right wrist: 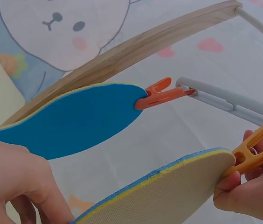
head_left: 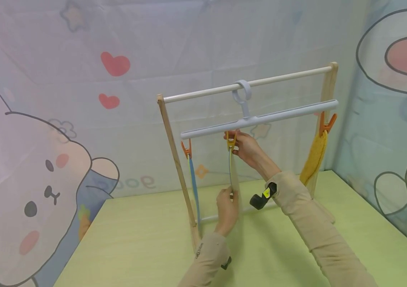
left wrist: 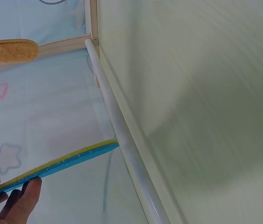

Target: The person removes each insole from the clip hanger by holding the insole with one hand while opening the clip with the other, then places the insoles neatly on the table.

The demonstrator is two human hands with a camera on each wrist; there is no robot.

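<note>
Below the middle of a pale grey hanger (head_left: 289,114), my right hand (head_left: 249,150) pinches a yellow clothespin (head_left: 230,142). That clothespin is at the top end of a shoe insole (right wrist: 178,189), blue and yellow along the edge with a cream textured face. Lower down, my left hand (head_left: 227,210) holds the same insole between thumb and fingers. Another insole (right wrist: 80,121), its blue face showing in the right wrist view, hangs from an orange clothespin (head_left: 187,151) at the hanger's left end. A fuzzy mustard-yellow piece (head_left: 313,159) hangs from a second orange clothespin (head_left: 327,124) at the right end.
The hanger's hook (head_left: 243,89) loops over the white top rod (head_left: 203,93) of a wooden rack (head_left: 174,155). A lower white rod (left wrist: 122,126) runs near the pale green tabletop (head_left: 135,239). A cartoon-printed cloth (head_left: 174,44) stands behind.
</note>
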